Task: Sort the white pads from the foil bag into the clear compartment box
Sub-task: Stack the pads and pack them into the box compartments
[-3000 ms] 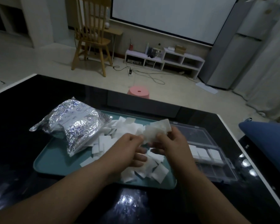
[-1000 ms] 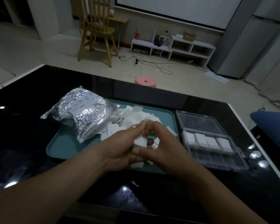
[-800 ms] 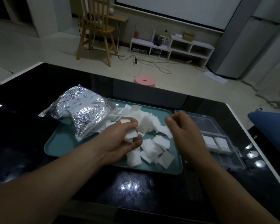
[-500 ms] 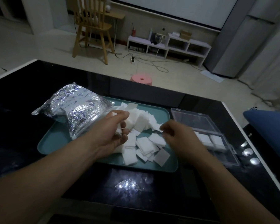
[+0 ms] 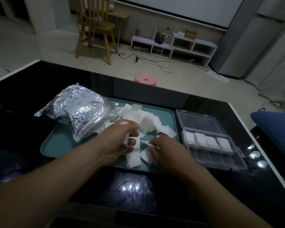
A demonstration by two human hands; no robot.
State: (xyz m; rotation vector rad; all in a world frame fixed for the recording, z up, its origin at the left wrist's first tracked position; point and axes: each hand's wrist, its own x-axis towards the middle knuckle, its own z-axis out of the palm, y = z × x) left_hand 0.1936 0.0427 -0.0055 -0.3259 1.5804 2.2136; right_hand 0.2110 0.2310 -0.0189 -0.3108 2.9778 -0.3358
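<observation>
A crinkled foil bag (image 5: 77,112) lies on the left of a teal tray (image 5: 56,145), with a heap of white pads (image 5: 146,120) spilling from it across the tray. My left hand (image 5: 120,139) is curled round a small stack of pads over the tray's middle. Just right of it, my right hand (image 5: 164,150) reaches down onto loose pads at the tray's front and pinches one at its edge. The clear compartment box (image 5: 209,142) stands open to the right of the tray; its middle row holds several stacks of pads.
The tray and box sit on a glossy black table (image 5: 15,137) with a white edge on the right. A blue cushion (image 5: 276,127) lies beyond that edge. On the floor behind are a pink stool (image 5: 145,79), a wooden chair (image 5: 95,28) and a low white shelf.
The hands, joined on one stack a second ago, have parted. My left hand keeps the stack. My right hand swung out toward the box, then came down onto the loose pads.
</observation>
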